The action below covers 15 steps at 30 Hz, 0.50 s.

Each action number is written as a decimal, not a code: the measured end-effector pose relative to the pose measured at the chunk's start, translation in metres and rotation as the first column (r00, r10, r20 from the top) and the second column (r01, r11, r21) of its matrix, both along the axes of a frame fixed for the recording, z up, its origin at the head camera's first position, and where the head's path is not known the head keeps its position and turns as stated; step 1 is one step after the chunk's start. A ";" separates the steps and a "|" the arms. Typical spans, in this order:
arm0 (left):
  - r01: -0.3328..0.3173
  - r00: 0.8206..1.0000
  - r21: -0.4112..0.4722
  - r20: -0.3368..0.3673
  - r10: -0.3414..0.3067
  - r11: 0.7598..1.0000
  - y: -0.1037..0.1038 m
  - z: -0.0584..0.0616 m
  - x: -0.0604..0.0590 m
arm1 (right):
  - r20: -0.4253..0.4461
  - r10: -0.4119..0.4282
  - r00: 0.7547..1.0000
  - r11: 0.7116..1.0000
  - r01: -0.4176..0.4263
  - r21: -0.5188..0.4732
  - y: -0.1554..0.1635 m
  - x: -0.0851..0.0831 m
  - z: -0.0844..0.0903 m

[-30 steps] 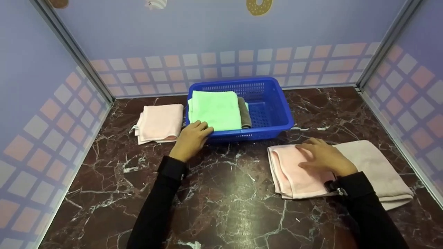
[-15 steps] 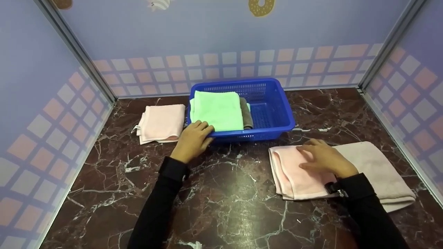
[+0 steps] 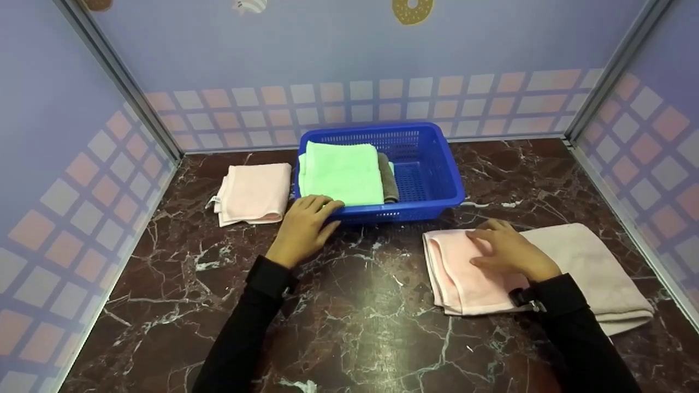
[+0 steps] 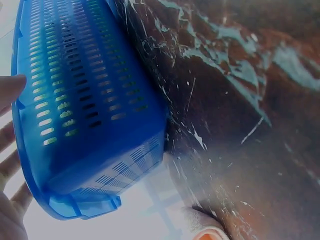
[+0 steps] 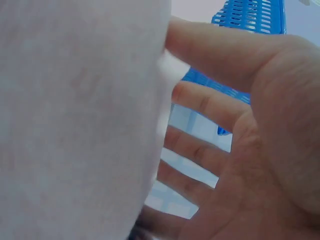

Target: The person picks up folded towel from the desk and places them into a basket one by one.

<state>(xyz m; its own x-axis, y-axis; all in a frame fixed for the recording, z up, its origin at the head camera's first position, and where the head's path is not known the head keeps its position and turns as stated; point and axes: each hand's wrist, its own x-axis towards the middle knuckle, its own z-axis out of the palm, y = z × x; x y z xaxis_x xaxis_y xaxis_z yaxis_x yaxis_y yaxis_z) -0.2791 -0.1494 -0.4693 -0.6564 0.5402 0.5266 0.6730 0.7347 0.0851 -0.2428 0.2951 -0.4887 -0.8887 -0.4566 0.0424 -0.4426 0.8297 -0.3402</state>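
In the head view my left hand is at the near left corner of a blue plastic basket, fingers along the rim and thumb held apart from it. In the left wrist view the fingers lie loosely extended beside the rim. A folded light green towel is in the basket's left half, beside a rolled grey-brown towel. My right hand rests its spread fingertips on a folded pink towel. In the right wrist view its fingers reach down to the towel's surface, relaxed.
Another folded pink towel with a small label lies left of the basket. Under the right wrist and beyond it is a larger pale folded towel. Panels enclose the dark marbled table at back and sides.
My left hand has eased slightly down, its thumb swinging away from the basket's rim. The right hand stays on the pink towel, and the basket has not visibly shifted.
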 end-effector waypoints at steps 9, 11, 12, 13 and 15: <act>0.039 0.993 0.030 -0.109 -0.036 0.999 0.017 -0.003 0.011 | -0.004 -0.006 1.000 1.000 0.006 0.005 -0.009 0.006 -0.001; 0.056 0.988 0.035 -0.143 -0.051 0.998 0.024 -0.004 0.015 | -0.010 -0.009 1.000 1.000 0.009 0.016 -0.016 0.006 0.000; 0.058 0.987 0.032 -0.153 -0.052 0.998 0.029 -0.006 0.018 | -0.016 -0.008 1.000 1.000 0.008 0.019 -0.020 0.006 -0.001; 0.058 0.988 0.028 -0.144 -0.053 0.998 0.035 -0.008 0.022 | -0.023 -0.005 1.000 1.000 0.006 0.022 -0.025 0.006 -0.001; 0.041 0.998 0.013 -0.041 -0.040 0.999 0.048 -0.014 0.030 | -0.031 -0.004 1.000 0.999 0.005 0.035 -0.037 0.008 -0.001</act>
